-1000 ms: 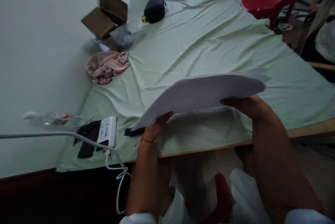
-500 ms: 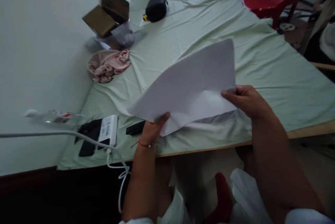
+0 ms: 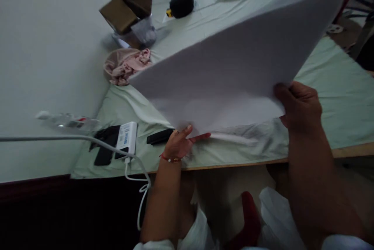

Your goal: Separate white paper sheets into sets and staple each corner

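Observation:
A large white sheet of paper (image 3: 222, 74) is held tilted above the table, bowed, with its far right corner raised. A paler edge shows behind its top side; I cannot tell whether this is a second sheet. My right hand (image 3: 302, 103) pinches the paper's lower right edge, thumb on the near face. At the lower left edge, my left hand (image 3: 182, 142) has its thumb on the paper and its fingers beneath, one finger showing below the edge. A black stapler-like object (image 3: 159, 137) lies just left of my left hand.
Green cloth (image 3: 344, 113) covers the table. On the left are a white power bank (image 3: 127, 137) with a cable, a black phone (image 3: 103, 151) and a clear bottle (image 3: 70, 122). Farther back are pink cloth (image 3: 128, 64), an open cardboard box (image 3: 119, 14) and a black case (image 3: 182, 2).
The paper has risen toward me and now fills more of the view, its right corner swung up and right. My right hand has moved up and right; the left fingers show more below the edge.

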`<state>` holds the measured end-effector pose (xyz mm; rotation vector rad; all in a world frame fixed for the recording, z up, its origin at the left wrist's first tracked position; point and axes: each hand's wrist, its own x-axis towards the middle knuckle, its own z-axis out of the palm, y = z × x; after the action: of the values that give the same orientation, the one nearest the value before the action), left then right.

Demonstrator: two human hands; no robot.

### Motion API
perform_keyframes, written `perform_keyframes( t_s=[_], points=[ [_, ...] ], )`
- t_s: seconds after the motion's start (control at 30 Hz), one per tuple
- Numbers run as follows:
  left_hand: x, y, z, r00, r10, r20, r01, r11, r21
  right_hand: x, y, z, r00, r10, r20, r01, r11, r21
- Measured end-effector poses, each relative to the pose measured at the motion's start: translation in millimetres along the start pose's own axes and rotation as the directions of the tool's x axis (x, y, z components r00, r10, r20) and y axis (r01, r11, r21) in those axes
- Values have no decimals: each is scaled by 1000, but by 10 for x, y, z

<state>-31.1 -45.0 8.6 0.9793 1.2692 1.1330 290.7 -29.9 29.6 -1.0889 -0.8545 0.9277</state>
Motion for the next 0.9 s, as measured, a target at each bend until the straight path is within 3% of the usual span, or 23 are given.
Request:
perform_keyframes(
  t_s=[0.03, 0.13, 0.17, 0.33, 0.5, 0.6, 0.67, 0.77, 0.83, 0.9],
  points=[
    [-14, 11, -5, 995, -58, 87, 60, 998, -19, -6, -3, 7, 1000, -10, -19, 10, 1000, 9],
    [-37, 24, -22, 922, -219, 319, 249, 967, -54, -21, -3, 23, 999, -32, -35, 32, 999, 19],
    [-36, 21, -24, 916, -234, 326, 265, 963, -52, -24, -3, 28, 999, -44, -30, 45, 999, 22],
    [-12, 22, 23, 965, -222, 138, 228, 973, -30, 11, 22, 37, 999, -38, 15, 37, 999, 32],
    [-30, 25, 60, 980, -119, 160, 119, 993, 5, 111, 95, -28, 975, 224, 10, -224, 975, 3],
    [-19, -35, -14, 977, -55, 204, 26, 990, 142, 126, 85, -86, 944, 330, -2, -330, 944, -17],
    [5, -69, -87, 971, -2, 238, -66, 958, 278, 111, 43, -126, 928, 371, 27, -371, 928, -22],
    [41, -75, -172, 959, 76, 273, -193, 881, 433, 76, -21, -180, 902, 397, 171, -396, 917, -45],
    [56, -71, -191, 957, 111, 268, -230, 853, 468, 61, -28, -206, 890, 391, 235, -394, 918, -38],
    [69, -83, -185, 962, 147, 232, -243, 848, 472, 60, 1, -225, 892, 390, 228, -394, 919, -28]
  ],
)
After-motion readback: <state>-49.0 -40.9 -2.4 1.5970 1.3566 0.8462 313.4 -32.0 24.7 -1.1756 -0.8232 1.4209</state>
